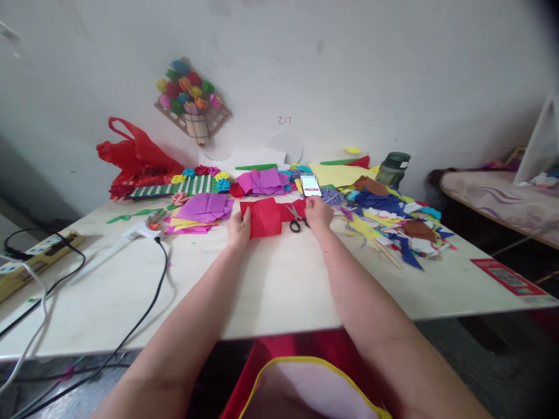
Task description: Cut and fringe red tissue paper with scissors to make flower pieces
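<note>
A red paper piece (266, 219) stands out in front of me, its left edge pinched between the thumb and fingers of my left hand (240, 227). More red paper (286, 213) lies to its right, under the open blades of black-handled scissors (295, 224). My right hand (318, 213) is just right of the scissors, fingers closed at the right part of this red paper; its fingertips are too small to tell the exact grip. Behind my right hand is a lit phone (311, 185). Purple paper sheets (205, 206) are stacked left of my left hand.
Paper scraps (393, 218) cover the table's right side, near a dark green bottle (393, 169). A red plastic bag (135, 154), paper flowers (201, 172), a white hot-glue gun (144, 228) and black cable (159, 285) are at left, beside a power strip (41, 259).
</note>
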Tool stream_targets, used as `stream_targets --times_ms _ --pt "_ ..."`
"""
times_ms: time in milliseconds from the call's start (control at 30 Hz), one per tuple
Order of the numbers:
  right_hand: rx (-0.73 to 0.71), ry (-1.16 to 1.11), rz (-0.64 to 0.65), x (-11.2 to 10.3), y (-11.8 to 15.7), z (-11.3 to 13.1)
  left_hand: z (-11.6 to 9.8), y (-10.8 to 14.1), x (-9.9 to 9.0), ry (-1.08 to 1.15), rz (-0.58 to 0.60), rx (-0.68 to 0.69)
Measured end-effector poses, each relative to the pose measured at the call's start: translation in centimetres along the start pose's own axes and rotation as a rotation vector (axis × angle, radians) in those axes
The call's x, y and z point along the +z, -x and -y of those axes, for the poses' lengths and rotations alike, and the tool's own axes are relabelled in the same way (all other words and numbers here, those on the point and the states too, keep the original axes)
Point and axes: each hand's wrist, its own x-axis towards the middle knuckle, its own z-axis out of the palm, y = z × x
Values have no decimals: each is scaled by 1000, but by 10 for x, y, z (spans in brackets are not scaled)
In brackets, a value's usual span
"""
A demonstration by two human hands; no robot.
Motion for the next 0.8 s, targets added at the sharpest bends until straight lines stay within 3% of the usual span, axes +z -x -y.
stream_targets --times_ms 200,267,500,633,800 --pt "-134 391 320 -5 5 8 5 -9 -8 -64 -44 27" --pt "-115 457 391 -5 10 16 6 -11 -10 -100 -53 40" --pt "-162 584 536 -15 16 26 6 -13 -10 -180 -72 36" --pt "-225 612 568 -13 16 24 3 -12 -9 -171 -63 32" --pt "-200 592 596 -14 17 30 2 -11 -10 -178 -47 32"
